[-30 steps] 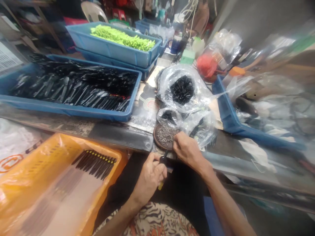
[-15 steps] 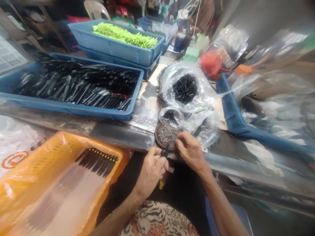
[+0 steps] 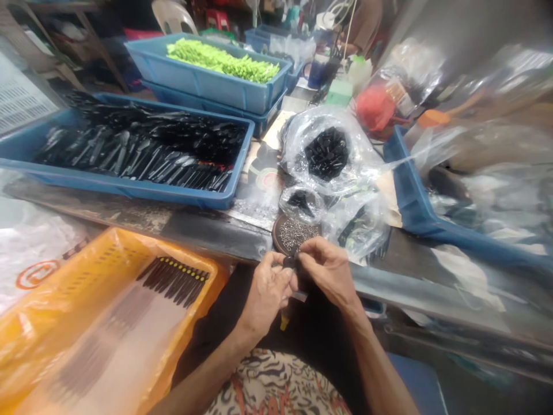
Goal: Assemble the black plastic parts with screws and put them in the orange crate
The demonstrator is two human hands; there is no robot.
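My left hand (image 3: 268, 291) pinches a small black plastic part (image 3: 288, 262) between thumb and fingers, just in front of the bench edge. My right hand (image 3: 326, 265) is closed in a pinch against the far end of that part; whatever lies between its fingertips is hidden. Right behind both hands stands a round brown dish (image 3: 277, 237) with many small metal pins or screws (image 3: 296, 231). Touching the dish's far side, a small clear bag (image 3: 317, 199) holds black pieces. Beyond it a larger open plastic bag (image 3: 298, 138) contains more black parts (image 3: 327, 153).
On the left, a blue tray (image 3: 173, 199) is heaped with long black pieces. Stacked blue trays (image 3: 207, 86) behind carry bright green parts. An orange crate (image 3: 86, 262) at lower left holds rows of dark pieces with yellow dots. Another blue tray (image 3: 415, 202) stands at right.
My right hand has moved left from the dish's rim to the black part in my left hand. The left hand stays nearly in place. The view has shifted slightly.
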